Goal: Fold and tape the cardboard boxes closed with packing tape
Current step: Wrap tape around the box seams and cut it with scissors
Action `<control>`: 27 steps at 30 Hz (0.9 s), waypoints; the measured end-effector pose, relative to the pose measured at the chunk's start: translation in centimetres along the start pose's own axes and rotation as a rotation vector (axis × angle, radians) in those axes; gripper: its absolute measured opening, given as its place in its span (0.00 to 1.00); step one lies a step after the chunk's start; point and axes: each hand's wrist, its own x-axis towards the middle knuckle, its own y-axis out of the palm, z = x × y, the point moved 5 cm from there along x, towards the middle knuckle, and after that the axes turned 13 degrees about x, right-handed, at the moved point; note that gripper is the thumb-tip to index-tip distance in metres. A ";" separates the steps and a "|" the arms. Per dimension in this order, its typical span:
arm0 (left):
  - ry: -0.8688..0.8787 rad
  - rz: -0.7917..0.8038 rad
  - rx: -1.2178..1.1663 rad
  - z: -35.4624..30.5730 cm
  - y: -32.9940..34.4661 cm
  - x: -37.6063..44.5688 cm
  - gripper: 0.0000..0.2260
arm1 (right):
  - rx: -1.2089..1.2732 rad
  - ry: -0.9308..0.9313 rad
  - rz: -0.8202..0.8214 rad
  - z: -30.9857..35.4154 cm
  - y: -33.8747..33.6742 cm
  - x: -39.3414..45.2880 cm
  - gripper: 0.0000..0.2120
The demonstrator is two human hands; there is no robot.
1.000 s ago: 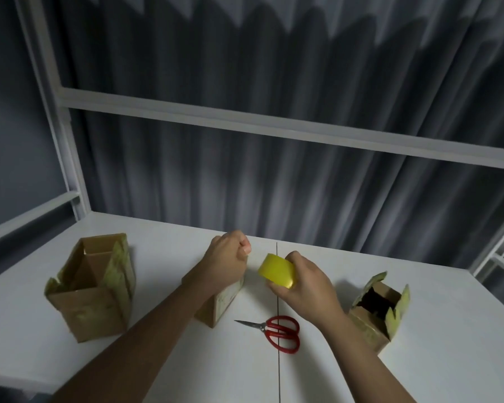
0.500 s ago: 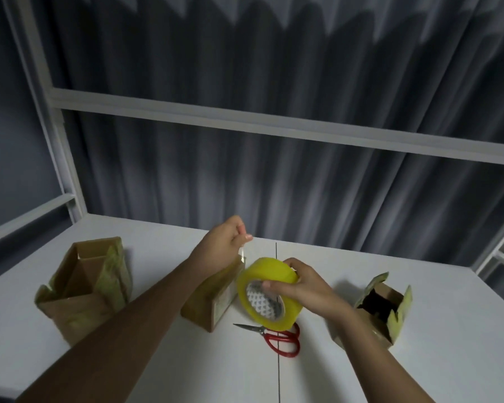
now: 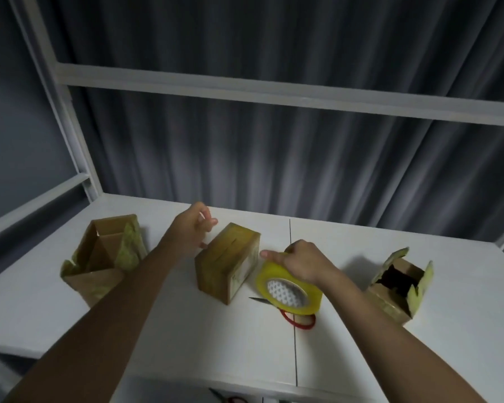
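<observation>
while the right hand [image 3: 300, 263] curls over the top of the yellow tape roll [image 3: 288, 287], gripping it with fingers and thumb, the roll stands tilted on the white desk [image 3: 186, 330] just beside the closed box [image 3: 227, 261], partly covering the red-handled scissors [image 3: 298, 318] that lie beneath it. the left hand [image 3: 192, 228] hovers at the far left side of that middle box, fingers loosely bent and holding nothing; whether the thumb touches the cardboard i cannot tell. an open box [image 3: 104, 257] with raised flaps sits toward the desk's left edge, and a smaller open box [image 3: 399, 286] sits toward the right edge, well apart from the roll. a grey curtain [image 3: 274, 155] hangs behind the far edge
</observation>
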 end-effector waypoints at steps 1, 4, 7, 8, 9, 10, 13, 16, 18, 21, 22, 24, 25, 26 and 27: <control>-0.025 0.006 0.004 1.0 0.3 0.1 0.08 | -0.030 -0.028 -0.012 0.3 0.1 0.1 0.36; -0.005 -0.033 0.069 3.1 0.2 0.3 0.07 | -0.102 -0.100 -0.038 1.3 0.3 0.7 0.34; 0.084 -0.034 0.145 4.1 0.5 0.7 0.06 | -0.099 -0.087 -0.027 0.9 0.7 1.4 0.29; 0.081 -0.029 0.154 4.4 0.8 0.9 0.06 | -0.108 -0.078 -0.028 0.7 1.0 1.6 0.28; 0.067 -0.019 0.168 4.7 1.0 1.1 0.06 | -0.119 -0.070 -0.036 0.6 1.4 1.8 0.28; 0.051 -0.007 0.177 5.0 1.4 1.4 0.06 | -0.128 -0.063 -0.048 0.5 1.8 1.8 0.29; -0.004 0.036 0.149 6.2 2.1 2.0 0.06 | -0.155 -0.052 -0.084 0.5 2.7 2.0 0.32; -0.086 0.088 0.138 7.1 2.7 2.3 0.07 | -0.194 -0.016 -0.076 0.1 3.5 2.5 0.29; -0.124 0.110 0.122 7.6 3.0 2.4 0.09 | -0.205 -0.007 -0.068 0.0 4.0 2.7 0.26; -0.133 0.099 0.117 8.2 3.1 2.8 0.11 | -0.188 -0.005 -0.072 0.0 4.4 2.5 0.25; -0.131 0.088 0.114 8.3 3.1 2.9 0.11 | -0.187 -0.008 -0.072 0.1 4.5 2.5 0.25; -0.128 0.070 0.100 8.3 2.9 3.1 0.10 | -0.203 -0.018 -0.073 0.4 4.8 2.6 0.24; -0.124 0.067 0.097 8.2 2.8 3.2 0.10 | -0.208 -0.019 -0.071 0.4 4.9 2.6 0.24; -0.122 0.068 0.097 8.3 2.8 3.2 0.10 | -0.210 -0.016 -0.070 0.4 5.1 2.8 0.24; -0.121 0.073 0.099 8.3 2.9 3.2 0.10 | -0.211 -0.011 -0.071 0.4 5.2 2.9 0.24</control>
